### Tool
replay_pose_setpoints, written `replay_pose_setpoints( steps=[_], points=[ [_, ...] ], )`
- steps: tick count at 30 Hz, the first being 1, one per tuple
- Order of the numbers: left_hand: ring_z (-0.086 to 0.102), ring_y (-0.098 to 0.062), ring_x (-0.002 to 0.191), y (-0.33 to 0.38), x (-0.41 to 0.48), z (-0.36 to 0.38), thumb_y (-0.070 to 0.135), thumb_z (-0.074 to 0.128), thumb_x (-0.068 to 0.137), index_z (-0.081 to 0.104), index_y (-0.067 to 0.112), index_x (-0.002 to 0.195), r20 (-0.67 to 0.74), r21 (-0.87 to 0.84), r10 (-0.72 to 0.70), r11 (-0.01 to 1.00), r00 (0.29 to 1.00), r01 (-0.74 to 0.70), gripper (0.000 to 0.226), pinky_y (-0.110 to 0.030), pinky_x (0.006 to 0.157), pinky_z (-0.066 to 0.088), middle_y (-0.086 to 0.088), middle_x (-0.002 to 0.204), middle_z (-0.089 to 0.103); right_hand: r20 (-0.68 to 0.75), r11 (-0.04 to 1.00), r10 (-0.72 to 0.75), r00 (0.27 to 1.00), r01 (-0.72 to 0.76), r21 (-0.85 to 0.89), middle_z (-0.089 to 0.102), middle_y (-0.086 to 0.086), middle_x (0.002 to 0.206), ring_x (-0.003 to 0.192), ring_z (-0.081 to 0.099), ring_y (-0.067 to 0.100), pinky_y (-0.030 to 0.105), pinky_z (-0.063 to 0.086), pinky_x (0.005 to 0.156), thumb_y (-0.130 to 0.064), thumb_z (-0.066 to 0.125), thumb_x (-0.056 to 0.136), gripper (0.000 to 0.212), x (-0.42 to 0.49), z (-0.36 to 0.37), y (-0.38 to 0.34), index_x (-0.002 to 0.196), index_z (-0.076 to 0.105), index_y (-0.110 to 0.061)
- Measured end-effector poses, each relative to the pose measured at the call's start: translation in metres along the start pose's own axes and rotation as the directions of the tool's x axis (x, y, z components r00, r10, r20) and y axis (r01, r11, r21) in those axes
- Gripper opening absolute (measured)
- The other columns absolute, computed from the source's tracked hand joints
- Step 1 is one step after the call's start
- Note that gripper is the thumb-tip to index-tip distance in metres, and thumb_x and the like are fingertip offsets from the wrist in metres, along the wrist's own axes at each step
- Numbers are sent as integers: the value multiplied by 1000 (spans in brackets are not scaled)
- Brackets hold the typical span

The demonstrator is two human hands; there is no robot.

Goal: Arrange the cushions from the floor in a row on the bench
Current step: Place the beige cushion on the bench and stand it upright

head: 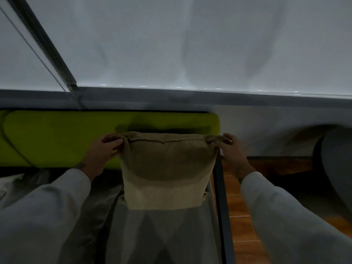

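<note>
A tan and cream cushion (167,168) hangs upright at the centre of the head view, in front of the bench's lime-green pad (57,138). My left hand (102,151) pinches its top left corner. At the top right corner, my right hand (233,151) grips the fabric. The cushion's lower edge hangs over my grey trousers, and it covers the right end of the green pad. A dark frame bar (222,206) of the bench runs down just to the right of the cushion.
White roller blinds (190,44) with a bead chain (38,54) fill the wall behind the bench. Wooden floor (242,216) shows at the right, with a dark rounded object (335,164) at the far right. Pale fabric lies at the lower left (11,183).
</note>
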State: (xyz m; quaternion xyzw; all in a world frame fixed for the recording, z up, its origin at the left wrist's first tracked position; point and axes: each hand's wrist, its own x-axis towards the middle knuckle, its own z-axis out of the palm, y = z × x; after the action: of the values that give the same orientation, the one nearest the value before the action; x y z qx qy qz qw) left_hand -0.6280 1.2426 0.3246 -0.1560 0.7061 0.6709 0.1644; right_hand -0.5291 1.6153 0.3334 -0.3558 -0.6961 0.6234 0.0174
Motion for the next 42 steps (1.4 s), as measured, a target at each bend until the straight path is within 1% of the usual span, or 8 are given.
replay_pose_setpoints(
  steps=[3, 6, 11, 15, 18, 27, 35, 42],
  points=[
    [67, -21, 105, -19, -5, -3, 22, 81, 76, 54, 24, 135, 74, 25, -54, 998, 996, 52, 64, -34, 74, 56, -1, 122, 67, 247, 995, 6, 969, -29, 92, 59, 5, 132, 120, 59, 29, 45, 52, 100, -30, 84, 79, 76, -9, 2, 25, 143, 44, -21],
    [68, -26, 109, -33, -2, -7, 32, 94, 54, 53, 26, 136, 175, 72, -94, 994, 980, 82, 92, -42, 84, 57, -2, 126, 67, 366, 991, 123, 922, -131, -4, 50, -2, 141, 126, 54, 26, 51, 50, 104, -49, 96, 50, 121, -18, 10, 48, 151, 31, -34],
    [70, -28, 104, -45, 8, -12, 36, 99, 33, 34, 27, 149, 116, -5, -144, 989, 983, 145, 134, -42, 86, 57, -9, 125, 66, 302, 995, 101, 948, -97, -29, 53, 0, 138, 124, 54, 24, 49, 47, 107, -55, 91, 43, 122, -7, 18, 56, 149, 38, -22],
    [68, -26, 106, -58, -4, -8, 40, 95, 36, 49, 41, 132, 206, 66, -286, 958, 936, 279, 107, -43, 74, 59, 2, 130, 63, 283, 993, 102, 954, -113, 22, 61, -7, 126, 121, 58, 22, 49, 50, 104, -51, 86, 57, 93, -1, 12, 60, 139, 48, -27],
    [65, -30, 107, -63, -14, 10, 41, 98, 25, 45, 38, 137, 216, 166, -379, 923, 900, 348, 124, -55, 81, 57, 1, 124, 65, 265, 996, 65, 962, -79, 45, 62, -12, 119, 117, 59, 18, 42, 51, 100, -49, 82, 64, 82, 1, 16, 62, 136, 52, -27],
    [69, -25, 94, -29, -8, 28, 58, 84, 42, 57, 23, 125, 90, 285, -258, 932, 962, 224, 94, -34, 58, 59, -3, 111, 71, 172, 1000, 9, 985, -5, -27, 59, 0, 139, 128, 54, 26, 48, 43, 110, -69, 75, 59, 96, 14, 25, 40, 143, 50, -30],
    [65, -30, 106, -45, -13, 30, 51, 82, 56, 52, 25, 135, 79, 274, -338, 912, 938, 305, 89, -51, 81, 59, -6, 125, 66, 245, 988, 153, 957, -139, -74, 54, 9, 144, 129, 54, 33, 57, 45, 108, -71, 82, 48, 116, 11, 10, 50, 147, 45, -24],
    [63, -34, 107, -29, -8, 31, 56, 64, 84, 62, 22, 115, 5, 244, -247, 940, 969, 238, 45, -52, 86, 56, -11, 119, 67, 226, 965, 149, 963, -92, -245, 49, 10, 150, 132, 50, 36, 58, 43, 109, -89, 69, 46, 125, 4, 5, 41, 150, 40, -24]
  ],
)
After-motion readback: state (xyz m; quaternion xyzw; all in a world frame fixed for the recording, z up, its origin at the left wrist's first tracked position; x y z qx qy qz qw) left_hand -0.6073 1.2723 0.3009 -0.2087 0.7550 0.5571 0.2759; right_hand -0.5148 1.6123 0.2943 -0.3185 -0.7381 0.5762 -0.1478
